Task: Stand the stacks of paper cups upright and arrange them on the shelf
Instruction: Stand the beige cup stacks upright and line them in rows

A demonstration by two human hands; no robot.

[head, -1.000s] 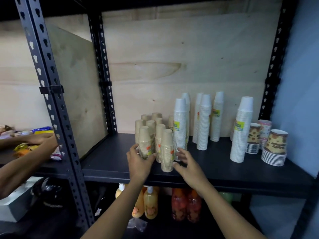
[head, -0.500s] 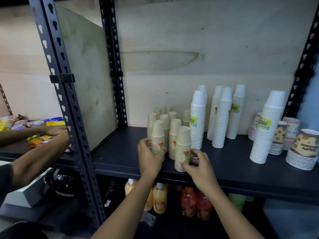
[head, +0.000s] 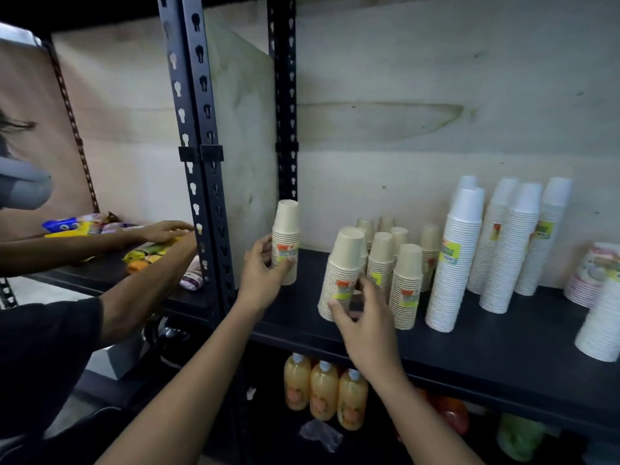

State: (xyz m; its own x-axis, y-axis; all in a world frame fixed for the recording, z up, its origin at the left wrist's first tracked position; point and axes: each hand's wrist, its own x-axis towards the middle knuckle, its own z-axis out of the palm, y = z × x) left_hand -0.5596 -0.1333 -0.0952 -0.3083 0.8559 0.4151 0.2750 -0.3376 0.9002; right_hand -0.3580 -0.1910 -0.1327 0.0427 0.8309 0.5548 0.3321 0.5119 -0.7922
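Mostly done, I judge: all stacks seen stand upright on the shelf (head: 503,340). Left hand (head: 260,276) grips one tan cup stack (head: 286,243), upright, apart at the shelf's left; whether it rests, cannot tell. Right hand (head: 360,313) curls round the front tan stack (head: 342,273), near the white stacks (head: 459,260). Arranging remains. Labels (head: 451,251) yellow-green; writing unreadable.

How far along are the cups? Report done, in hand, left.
Done: the white stacks and a beige cluster stand upright on the shelf. In hand: the left hand grips a beige stack by the left post; the right hand grips the front stack, which tilts slightly. Left: place those two upright in line. No stack lies on its side in view.
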